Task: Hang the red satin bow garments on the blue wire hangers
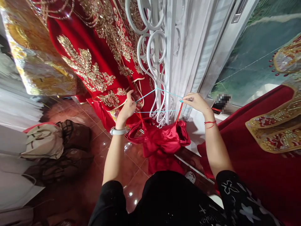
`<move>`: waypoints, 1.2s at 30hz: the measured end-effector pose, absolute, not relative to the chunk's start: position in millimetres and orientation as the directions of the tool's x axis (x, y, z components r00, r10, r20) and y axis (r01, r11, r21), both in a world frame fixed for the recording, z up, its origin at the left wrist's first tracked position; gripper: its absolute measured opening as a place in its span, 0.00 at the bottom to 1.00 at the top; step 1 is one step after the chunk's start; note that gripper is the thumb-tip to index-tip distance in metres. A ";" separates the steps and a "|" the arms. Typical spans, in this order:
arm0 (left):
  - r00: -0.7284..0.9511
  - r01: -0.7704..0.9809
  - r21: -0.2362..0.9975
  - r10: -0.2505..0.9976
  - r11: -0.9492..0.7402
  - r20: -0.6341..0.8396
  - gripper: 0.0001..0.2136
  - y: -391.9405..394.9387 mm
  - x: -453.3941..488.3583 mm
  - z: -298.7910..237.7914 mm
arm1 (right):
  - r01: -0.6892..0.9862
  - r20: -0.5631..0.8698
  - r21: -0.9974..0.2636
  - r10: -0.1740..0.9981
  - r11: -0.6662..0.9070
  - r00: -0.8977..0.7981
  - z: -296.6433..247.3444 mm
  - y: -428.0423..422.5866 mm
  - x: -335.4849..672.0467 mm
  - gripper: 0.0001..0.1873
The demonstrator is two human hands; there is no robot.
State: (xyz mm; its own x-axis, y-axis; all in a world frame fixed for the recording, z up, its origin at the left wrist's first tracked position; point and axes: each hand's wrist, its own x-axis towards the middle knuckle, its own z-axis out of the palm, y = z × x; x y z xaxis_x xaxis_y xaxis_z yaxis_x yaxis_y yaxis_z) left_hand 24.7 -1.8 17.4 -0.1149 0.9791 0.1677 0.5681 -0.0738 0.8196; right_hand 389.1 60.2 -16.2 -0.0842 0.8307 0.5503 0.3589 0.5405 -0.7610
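Blue hanger (157, 99) | left hand (129, 106) pinching | right hand (196, 102) pinching end

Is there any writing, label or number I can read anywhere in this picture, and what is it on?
No text here can be read in full.
Black top: white marks near the bottom edge look like letters, too cut off and blurred to read.
Small object on the white sill: blurred out, nothing legible.
Left hand, right hand, light blue hanger, red satin garment, gold-embroidered red dress: patterns only, no words.
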 end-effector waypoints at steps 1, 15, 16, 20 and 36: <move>-0.078 0.687 0.721 0.977 -0.094 0.201 0.35 -7.8 24.1 20.8 | 0.393 0.581 -0.727 0.810 0.562 -0.083 -18.5 58.2 386.1 0.04; 0.429 0.782 0.548 0.894 -0.298 -0.126 0.04 -110.3 10.0 -77.2 | 0.293 0.513 -0.643 0.682 0.707 -0.520 -46.1 20.8 207.0 0.19; 0.395 0.758 0.581 0.918 -0.297 -0.047 0.04 -111.4 7.5 -79.6 | 0.286 0.465 -0.679 0.697 0.677 -0.545 -50.4 23.3 195.7 0.18; -0.051 0.696 0.684 0.936 -0.218 0.349 0.06 -112.3 -2.3 -84.9 | 0.319 0.396 -0.740 0.767 0.592 -0.505 -65.3 28.9 178.0 0.10; -0.252 0.571 0.766 0.826 -0.294 0.505 0.40 -55.9 26.9 -28.2 | 0.334 0.378 -0.723 0.750 0.605 -0.543 -63.6 21.6 198.5 0.09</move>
